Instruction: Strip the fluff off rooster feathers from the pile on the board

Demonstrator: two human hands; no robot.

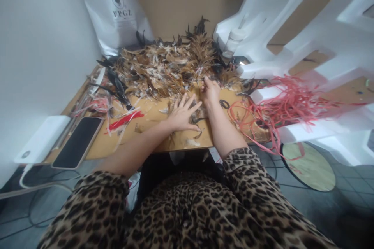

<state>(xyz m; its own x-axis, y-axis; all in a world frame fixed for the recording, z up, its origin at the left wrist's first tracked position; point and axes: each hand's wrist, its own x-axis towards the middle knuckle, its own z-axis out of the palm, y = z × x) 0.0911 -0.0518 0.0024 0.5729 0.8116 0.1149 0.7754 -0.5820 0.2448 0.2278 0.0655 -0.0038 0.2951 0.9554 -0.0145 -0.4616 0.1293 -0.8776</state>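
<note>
My left hand (184, 114) is spread with its fingers apart, low over the yellowish tabletop (157, 124), near some loose feather bits. To its right, my right hand (210, 90) has its fingers curled in a pinch at the front edge of a big pile of brown feathers (157, 66). What lies between those fingertips, if anything, is too small to make out. Just beyond the right hand stands a fanned bunch of brown feathers (202, 52). A small white feather tuft (191, 142) lies near the table's front edge.
At the left are a phone (78, 142), a white power bank (42, 138) with a cable, black feathers (117, 83) and a red strip (125, 120). Tangled pink ribbon (292, 101) spills over white foam (309, 128) at the right. A bottle (233, 42) and a printed bag (119, 11) stand behind.
</note>
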